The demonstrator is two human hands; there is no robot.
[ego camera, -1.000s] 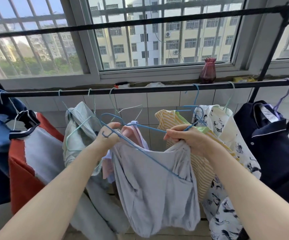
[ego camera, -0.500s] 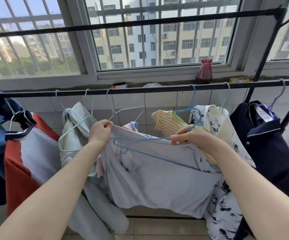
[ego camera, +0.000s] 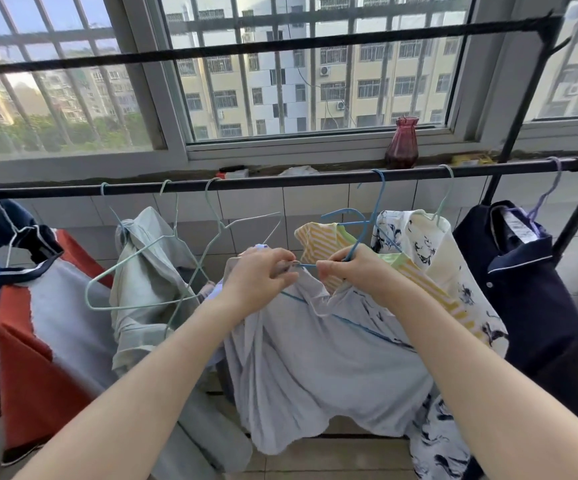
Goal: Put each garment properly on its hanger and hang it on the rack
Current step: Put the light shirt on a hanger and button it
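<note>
Both of my hands are closed on the pale grey shirt at its top edge, close together in front of the rack rail. My left hand pinches the cloth between thumb and curled fingers. My right hand pinches the cloth too, and the blue wire hanger runs through its grip; a short piece of blue wire shows between the two hands. I can see more of that wire lying as a slanted line across the shirt below my right wrist. The hanger's hook rises from my right hand and loops over the rail. The shirt hangs slack from my fingers in front of the rack.

Left of it, a pale green garment droops on the rail beside two bare green hangers, then an orange and grey top. Behind my right hand hang a yellow striped top, a white patterned shirt and a navy shirt. A red vase stands on the windowsill.
</note>
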